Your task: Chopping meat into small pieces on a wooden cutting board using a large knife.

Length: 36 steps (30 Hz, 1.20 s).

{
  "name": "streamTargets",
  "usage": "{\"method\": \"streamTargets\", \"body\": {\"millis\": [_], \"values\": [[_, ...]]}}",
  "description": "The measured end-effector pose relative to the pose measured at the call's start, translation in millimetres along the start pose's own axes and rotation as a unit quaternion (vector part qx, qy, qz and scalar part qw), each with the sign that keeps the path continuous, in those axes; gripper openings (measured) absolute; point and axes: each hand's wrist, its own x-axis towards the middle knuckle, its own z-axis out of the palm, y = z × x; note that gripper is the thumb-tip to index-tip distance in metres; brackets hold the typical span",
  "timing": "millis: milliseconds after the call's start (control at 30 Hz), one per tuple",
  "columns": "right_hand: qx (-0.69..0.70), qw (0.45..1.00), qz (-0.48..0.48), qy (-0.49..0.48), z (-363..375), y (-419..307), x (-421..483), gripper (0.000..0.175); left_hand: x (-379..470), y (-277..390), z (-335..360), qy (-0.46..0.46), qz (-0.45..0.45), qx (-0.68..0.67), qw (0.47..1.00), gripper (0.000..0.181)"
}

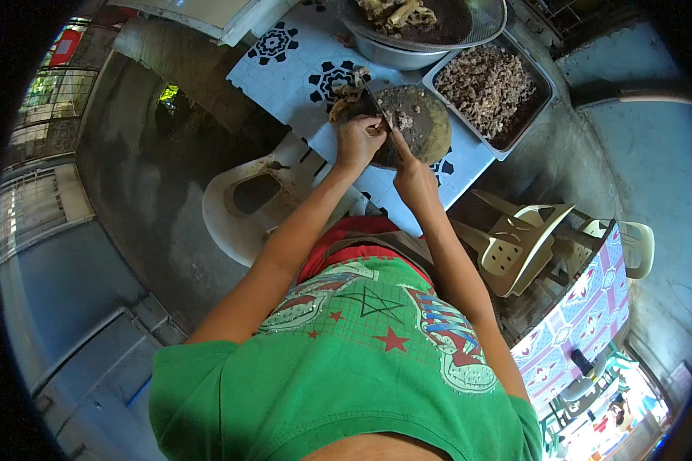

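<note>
A round chopping board [437, 124] lies on the patterned table before me, with small chopped bits scattered on it. My right hand [415, 173] grips a knife [376, 99], its index finger stretched along the blade, which points away from me. On the left part of the board my left hand [357, 141] pinches a small piece beside the blade; my fingers mostly hide that piece. Just beyond, pieces of cooked meat or bone [349, 89] lie at the board's far left edge. To the right stands a metal tray [499, 151] heaped with finely chopped meat [484, 89].
At the table's far end a mesh strainer [478, 39] holding larger pieces [401, 14] rests on a metal basin [401, 57]. A white plastic chair [225, 222] stands at the left, touching distance from the table. Beige plastic chairs [525, 253] and a second table [576, 317] are at the right.
</note>
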Motion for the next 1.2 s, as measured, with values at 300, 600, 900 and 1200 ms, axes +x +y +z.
{"method": "streamTargets", "body": {"millis": [300,600,900,1200], "values": [[-0.019,1.000,0.002,-0.015,8,20,-37,0.070,2,-12,6,0.057,0.035,0.002,0.998,0.024],[0.069,0.996,0.038,-0.039,-10,34,-62,0.063,0,-8,4,0.023,0.006,-0.090,0.996,0.025],[0.190,0.979,0.070,-0.020,-26,27,-72,0.059,1,-14,3,-0.013,-0.028,-0.116,0.993,0.030],[0.141,0.989,0.032,-0.038,-21,25,-70,0.062,-9,0,0,-0.005,-0.023,-0.108,0.994,0.028]]}}
